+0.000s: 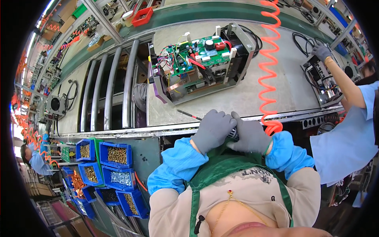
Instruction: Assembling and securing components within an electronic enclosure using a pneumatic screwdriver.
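Note:
My left hand (215, 131) and my right hand (251, 134), both in grey gloves, meet at the bench's near edge, their fingers curled in. Between them shows a dark, ribbed cylindrical thing (233, 134), mostly covered by the fingers. A thin black and red rod (189, 114) reaches out to the left from beside my left hand; whether that hand grips it I cannot tell. Just beyond stands an open electrical unit (201, 63), with a green circuit board (215, 48), coloured wires and a purple front panel (158, 90).
An orange coiled hose (268, 75) hangs down behind my right hand. Metal rollers (111, 89) lie left of the unit. Blue bins (115, 154) of small metal parts sit at lower left. To the right, a co-worker's gloved hand (321, 51) reaches over another unit (321, 77).

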The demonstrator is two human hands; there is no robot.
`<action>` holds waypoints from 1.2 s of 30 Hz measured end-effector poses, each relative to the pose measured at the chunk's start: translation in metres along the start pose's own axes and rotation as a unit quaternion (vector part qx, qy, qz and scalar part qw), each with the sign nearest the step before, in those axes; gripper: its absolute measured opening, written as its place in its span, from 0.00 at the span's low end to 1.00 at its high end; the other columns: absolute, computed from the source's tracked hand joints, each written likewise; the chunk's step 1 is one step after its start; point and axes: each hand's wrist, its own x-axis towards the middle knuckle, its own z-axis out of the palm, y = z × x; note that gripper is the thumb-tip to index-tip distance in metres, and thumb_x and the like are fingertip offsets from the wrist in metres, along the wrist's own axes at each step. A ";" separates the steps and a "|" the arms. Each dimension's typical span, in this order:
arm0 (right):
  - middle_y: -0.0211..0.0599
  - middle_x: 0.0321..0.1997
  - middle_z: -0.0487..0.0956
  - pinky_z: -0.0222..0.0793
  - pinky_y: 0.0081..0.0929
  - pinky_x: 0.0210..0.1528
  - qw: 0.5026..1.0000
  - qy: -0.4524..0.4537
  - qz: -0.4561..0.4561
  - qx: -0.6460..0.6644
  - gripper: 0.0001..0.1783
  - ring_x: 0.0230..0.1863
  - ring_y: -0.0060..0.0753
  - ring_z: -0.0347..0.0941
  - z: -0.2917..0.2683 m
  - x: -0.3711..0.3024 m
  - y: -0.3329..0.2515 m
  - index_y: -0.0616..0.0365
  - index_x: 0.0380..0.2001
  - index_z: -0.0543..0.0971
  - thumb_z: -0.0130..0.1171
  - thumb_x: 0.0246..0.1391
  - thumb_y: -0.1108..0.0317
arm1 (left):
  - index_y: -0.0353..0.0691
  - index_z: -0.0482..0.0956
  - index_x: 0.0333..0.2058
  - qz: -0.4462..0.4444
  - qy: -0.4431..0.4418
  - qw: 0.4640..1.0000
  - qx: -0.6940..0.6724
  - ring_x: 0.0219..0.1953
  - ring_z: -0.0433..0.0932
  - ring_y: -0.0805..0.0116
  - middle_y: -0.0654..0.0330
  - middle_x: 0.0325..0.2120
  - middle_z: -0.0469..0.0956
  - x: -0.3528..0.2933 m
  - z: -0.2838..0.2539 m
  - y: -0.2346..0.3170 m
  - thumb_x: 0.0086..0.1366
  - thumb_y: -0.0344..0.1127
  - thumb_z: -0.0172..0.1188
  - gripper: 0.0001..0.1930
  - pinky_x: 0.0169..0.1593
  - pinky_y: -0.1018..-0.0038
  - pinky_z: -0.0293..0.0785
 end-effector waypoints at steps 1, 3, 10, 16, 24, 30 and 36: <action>0.53 0.34 0.79 0.73 0.39 0.38 1.000 0.016 0.022 -0.006 0.57 0.35 0.52 0.78 0.002 -0.002 -0.002 0.67 0.63 0.53 0.67 0.36 0.45 | 0.46 0.74 0.33 -0.012 -0.011 1.000 0.002 0.33 0.75 0.62 0.62 0.28 0.75 0.001 0.002 -0.002 0.41 0.33 0.61 0.16 0.33 0.66 0.67; 0.51 0.34 0.79 0.73 0.40 0.37 0.999 0.030 0.006 -0.019 0.54 0.35 0.52 0.78 0.009 0.000 0.004 0.65 0.62 0.57 0.67 0.36 0.46 | 0.45 0.75 0.34 -0.023 -0.049 0.998 -0.019 0.34 0.75 0.61 0.61 0.29 0.75 0.002 0.004 -0.003 0.42 0.33 0.62 0.16 0.35 0.65 0.68; 0.37 0.36 0.74 0.71 0.29 0.38 0.831 -0.164 -0.009 0.531 0.37 0.32 0.32 0.74 0.023 0.001 0.051 0.62 0.54 0.67 0.64 0.36 0.67 | 0.40 0.73 0.43 -0.122 0.334 0.929 -0.105 0.49 0.69 0.47 0.50 0.44 0.71 0.017 -0.040 -0.033 0.45 0.42 0.68 0.26 0.51 0.56 0.66; 0.37 0.30 0.73 0.72 0.24 0.27 0.756 -0.174 0.027 0.630 0.38 0.24 0.28 0.73 0.012 -0.002 0.041 0.62 0.53 0.67 0.63 0.34 0.65 | 0.46 0.74 0.50 -0.315 0.309 0.870 0.219 0.56 0.63 0.44 0.48 0.52 0.66 0.048 -0.086 -0.066 0.47 0.43 0.69 0.29 0.58 0.51 0.58; 0.36 0.32 0.72 0.71 0.25 0.26 0.759 -0.121 0.036 0.639 0.41 0.23 0.27 0.72 0.022 -0.014 0.064 0.59 0.59 0.63 0.61 0.37 0.68 | 0.43 0.74 0.48 -0.172 0.430 0.880 0.108 0.56 0.64 0.42 0.47 0.53 0.66 0.043 -0.060 -0.047 0.47 0.39 0.68 0.27 0.58 0.52 0.63; 0.44 0.54 0.70 0.63 0.27 0.55 0.830 -0.167 0.014 0.532 0.47 0.55 0.32 0.66 0.003 -0.016 0.041 0.62 0.63 0.60 0.67 0.37 0.62 | 0.42 0.76 0.39 -0.029 -0.087 0.985 -0.145 0.42 0.77 0.57 0.56 0.36 0.77 0.006 0.004 0.003 0.45 0.46 0.67 0.23 0.43 0.61 0.73; 0.37 0.40 0.80 0.69 0.28 0.48 0.955 -0.092 -0.043 0.277 0.18 0.43 0.28 0.73 0.014 0.000 0.067 0.61 0.50 0.76 0.50 0.58 0.67 | 0.46 0.75 0.35 -0.082 -0.131 0.986 -0.068 0.32 0.78 0.60 0.60 0.29 0.76 -0.025 0.015 -0.006 0.46 0.43 0.65 0.17 0.36 0.63 0.73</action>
